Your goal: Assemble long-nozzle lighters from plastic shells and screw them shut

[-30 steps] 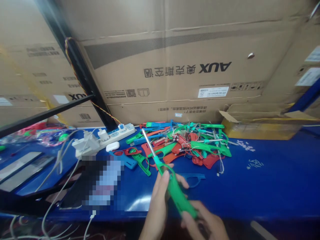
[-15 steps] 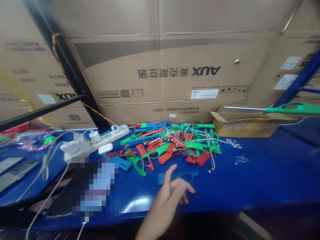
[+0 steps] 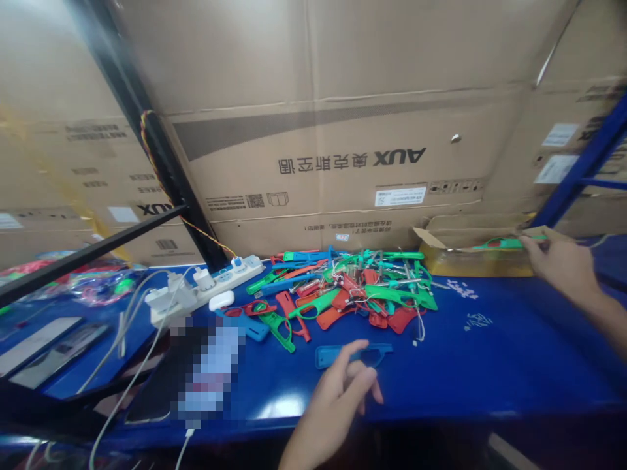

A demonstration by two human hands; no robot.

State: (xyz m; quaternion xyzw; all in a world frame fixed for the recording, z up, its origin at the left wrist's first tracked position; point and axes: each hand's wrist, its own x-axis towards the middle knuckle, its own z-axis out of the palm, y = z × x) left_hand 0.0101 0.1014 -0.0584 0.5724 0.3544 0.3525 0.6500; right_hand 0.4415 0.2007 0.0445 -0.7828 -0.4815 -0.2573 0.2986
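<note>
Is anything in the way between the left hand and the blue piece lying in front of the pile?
Nothing visible is. The left hand is right by the blue piece, hiding part of it; I can't tell if they touch. The colorful pile is behind it.

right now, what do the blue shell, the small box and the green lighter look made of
Blue shell: probably moulded plastic, slightly glossy; even colour and thin raised rim suggest it.
Small box: likely cardboard, given its bent brown flaps; the shiny yellowish front may be tape.
Green lighter: likely plastic, from its bright even green; finish unclear.
</note>
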